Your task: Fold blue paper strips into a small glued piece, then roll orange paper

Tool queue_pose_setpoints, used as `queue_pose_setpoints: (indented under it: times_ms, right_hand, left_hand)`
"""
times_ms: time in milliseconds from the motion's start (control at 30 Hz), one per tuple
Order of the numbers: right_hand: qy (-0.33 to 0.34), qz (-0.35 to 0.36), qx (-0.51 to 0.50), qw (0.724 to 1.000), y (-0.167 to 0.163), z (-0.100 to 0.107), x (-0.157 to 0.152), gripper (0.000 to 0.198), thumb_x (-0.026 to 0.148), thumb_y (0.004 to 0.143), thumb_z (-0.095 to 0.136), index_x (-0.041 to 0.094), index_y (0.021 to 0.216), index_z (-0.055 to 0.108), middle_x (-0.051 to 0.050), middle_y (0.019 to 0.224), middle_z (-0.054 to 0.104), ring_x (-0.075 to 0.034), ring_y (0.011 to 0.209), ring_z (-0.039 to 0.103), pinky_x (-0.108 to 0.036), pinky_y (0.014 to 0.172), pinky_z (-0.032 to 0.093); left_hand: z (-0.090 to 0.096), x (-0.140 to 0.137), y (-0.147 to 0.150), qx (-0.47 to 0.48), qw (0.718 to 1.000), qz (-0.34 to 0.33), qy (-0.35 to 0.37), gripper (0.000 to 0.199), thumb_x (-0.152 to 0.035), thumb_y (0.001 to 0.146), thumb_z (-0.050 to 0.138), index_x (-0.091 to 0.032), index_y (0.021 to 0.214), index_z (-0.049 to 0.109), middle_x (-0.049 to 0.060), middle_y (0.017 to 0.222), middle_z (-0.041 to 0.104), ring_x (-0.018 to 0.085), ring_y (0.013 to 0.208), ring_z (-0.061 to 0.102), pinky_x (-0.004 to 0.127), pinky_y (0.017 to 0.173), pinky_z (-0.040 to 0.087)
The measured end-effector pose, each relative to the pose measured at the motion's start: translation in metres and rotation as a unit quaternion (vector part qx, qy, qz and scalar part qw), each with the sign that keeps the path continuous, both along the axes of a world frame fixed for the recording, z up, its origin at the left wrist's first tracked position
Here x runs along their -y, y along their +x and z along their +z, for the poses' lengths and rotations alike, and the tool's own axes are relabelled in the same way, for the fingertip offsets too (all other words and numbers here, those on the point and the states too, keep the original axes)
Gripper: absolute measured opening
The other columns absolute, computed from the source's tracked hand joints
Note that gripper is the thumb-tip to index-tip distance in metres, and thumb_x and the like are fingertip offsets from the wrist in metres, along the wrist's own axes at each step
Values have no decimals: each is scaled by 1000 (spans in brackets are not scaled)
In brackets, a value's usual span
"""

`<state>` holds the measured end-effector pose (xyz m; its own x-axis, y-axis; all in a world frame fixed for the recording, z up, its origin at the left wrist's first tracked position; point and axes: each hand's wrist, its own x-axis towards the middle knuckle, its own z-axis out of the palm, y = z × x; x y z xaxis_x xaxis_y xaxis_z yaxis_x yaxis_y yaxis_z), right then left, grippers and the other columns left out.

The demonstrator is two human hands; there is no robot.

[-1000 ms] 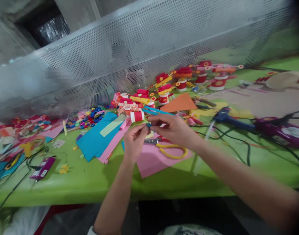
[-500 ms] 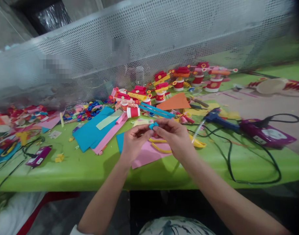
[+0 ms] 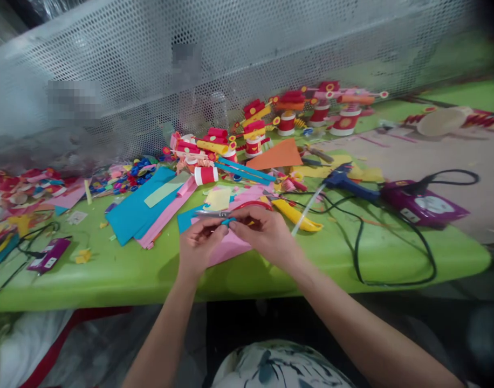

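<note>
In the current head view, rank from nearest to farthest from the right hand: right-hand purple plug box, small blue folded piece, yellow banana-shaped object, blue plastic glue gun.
From the right hand:
1. Small blue folded piece, in its grip.
2. Yellow banana-shaped object, just right.
3. Blue plastic glue gun, farther right.
4. Purple plug box, rightmost.

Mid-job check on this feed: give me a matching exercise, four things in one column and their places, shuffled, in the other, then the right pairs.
Things:
1. small blue piece
2. orange sheet
3. blue glue gun
4. small yellow piece

Places:
A. just left of the purple box on the right side
B. just right of the purple box on the left side
C. between the fingertips of the left hand and the right hand
D. just behind the blue strips

Right pairs: 1-C, 2-D, 3-A, 4-B.
</note>
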<state>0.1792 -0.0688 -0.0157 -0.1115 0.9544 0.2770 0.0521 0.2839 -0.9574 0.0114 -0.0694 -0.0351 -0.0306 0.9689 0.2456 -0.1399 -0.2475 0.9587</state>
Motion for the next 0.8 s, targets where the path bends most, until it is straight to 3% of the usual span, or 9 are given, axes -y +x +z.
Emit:
queue_pose_setpoints:
  times_ms: [100, 200, 367, 467, 500, 567, 667, 733, 800]
  right_hand:
    - [-7, -4, -25, 1000, -4, -2, 1, 11, 27, 85, 72, 18, 91, 75, -3, 83, 75, -15, 72, 68, -26, 63, 53]
    - [-6, -11, -15, 1000, -11, -3, 1, 10, 26, 83, 72, 18, 89, 74, -4, 83, 75, -17, 74, 69, -27, 65, 55]
    - [11, 1, 32, 999, -13, 2, 0, 10, 26, 86, 69, 18, 91, 73, -4, 83, 75, -17, 74, 70, -28, 65, 55]
    - [70, 26, 133, 988, 7, 10, -6, 20, 32, 91, 66, 19, 104, 73, -7, 97, 76, -19, 82, 71, -29, 69, 56]
    - [106, 0, 197, 975, 16, 13, -9, 26, 33, 92, 66, 18, 112, 72, -9, 106, 75, -20, 85, 71, -30, 71, 56]
    - [167, -66, 389, 903, 33, 16, -15, 26, 31, 95, 62, 19, 116, 72, -12, 118, 72, -24, 90, 70, -35, 74, 53]
    - [166, -38, 578, 798, 47, 13, -24, 26, 35, 96, 61, 16, 108, 73, -15, 110, 72, -29, 93, 70, -36, 73, 50]
    - [177, 7, 624, 761, 47, 6, -30, 21, 31, 96, 61, 15, 101, 73, -16, 105, 73, -30, 97, 69, -37, 80, 50]
    - [193, 31, 629, 752, 44, -2, -36, 15, 26, 95, 61, 16, 94, 73, -16, 98, 74, -32, 97, 69, -40, 82, 50]
  left_hand:
    - [-7, 3, 2, 86, 995, -18, -46, 24, -27, 69, 89, -24, 91, 82, 5, 95, 80, 19, 90, 74, 33, 87, 60]
    - [-12, 4, 3, 156, 983, -24, -90, 22, -28, 65, 92, -25, 85, 82, 2, 89, 80, 16, 84, 75, 33, 87, 61]
    - [-13, 5, 0, 150, 986, -4, -77, 21, -29, 65, 92, -24, 81, 80, 0, 82, 79, 15, 78, 75, 32, 85, 62]
    - [-12, 1, -2, 168, 981, 16, -92, 22, -26, 62, 93, -23, 78, 79, 0, 78, 78, 15, 73, 75, 31, 83, 62]
    - [-12, -1, -3, 185, 977, 25, -102, 22, -25, 61, 93, -22, 76, 78, -1, 75, 78, 14, 71, 75, 31, 81, 63]
    - [-14, -6, -4, 220, 967, 47, -117, 22, -23, 59, 93, -21, 74, 77, -3, 71, 76, 12, 69, 74, 28, 79, 62]
    - [-19, -10, -6, 256, 955, 68, -130, 22, -23, 60, 92, -20, 74, 75, -3, 71, 76, 11, 71, 75, 24, 78, 61]
    - [-21, -11, -9, 276, 948, 66, -143, 21, -24, 63, 91, -19, 75, 75, -2, 75, 78, 10, 73, 75, 22, 79, 61]
    - [-21, -9, -12, 291, 942, 62, -153, 20, -26, 65, 90, -18, 75, 75, 0, 77, 79, 10, 73, 75, 22, 78, 61]
